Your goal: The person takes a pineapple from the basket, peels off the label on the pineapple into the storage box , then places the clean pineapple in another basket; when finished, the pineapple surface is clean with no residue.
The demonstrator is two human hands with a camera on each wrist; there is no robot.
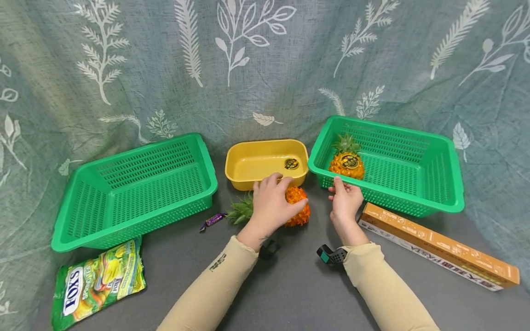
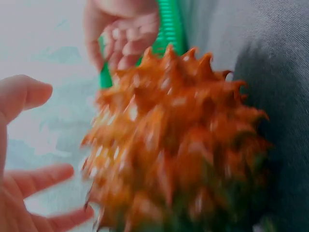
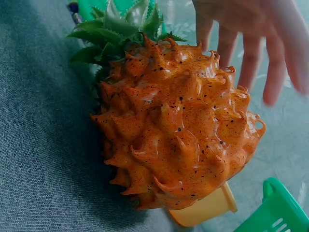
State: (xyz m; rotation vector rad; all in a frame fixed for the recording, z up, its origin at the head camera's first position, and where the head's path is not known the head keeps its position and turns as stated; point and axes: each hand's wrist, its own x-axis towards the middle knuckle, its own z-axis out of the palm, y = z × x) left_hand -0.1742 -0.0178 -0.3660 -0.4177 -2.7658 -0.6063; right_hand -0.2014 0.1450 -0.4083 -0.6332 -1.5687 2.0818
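Note:
An orange, spiny toy pineapple (image 1: 298,214) with green leaves lies on its side on the dark cloth. Over it hovers my left hand (image 1: 271,202), fingers spread. In the left wrist view, the thumb and fingers stand apart from the spiny skin. My right hand (image 1: 347,202) pinches the near rim of the right green basket (image 1: 397,194), thumb on top. The left wrist view also shows this hand (image 2: 128,34) at the green rim. Inside that basket, at its left end, sits another pineapple (image 1: 347,166) with a dark round label.
A yellow tub (image 1: 252,147) stands behind the lying pineapple. Another green basket (image 1: 136,230) stands at left, with a FOX'S candy bag (image 1: 99,280) before it. A purple-wrapped sweet (image 1: 213,220) lies between basket and pineapple. An orange pasta box (image 1: 434,243) lies at right.

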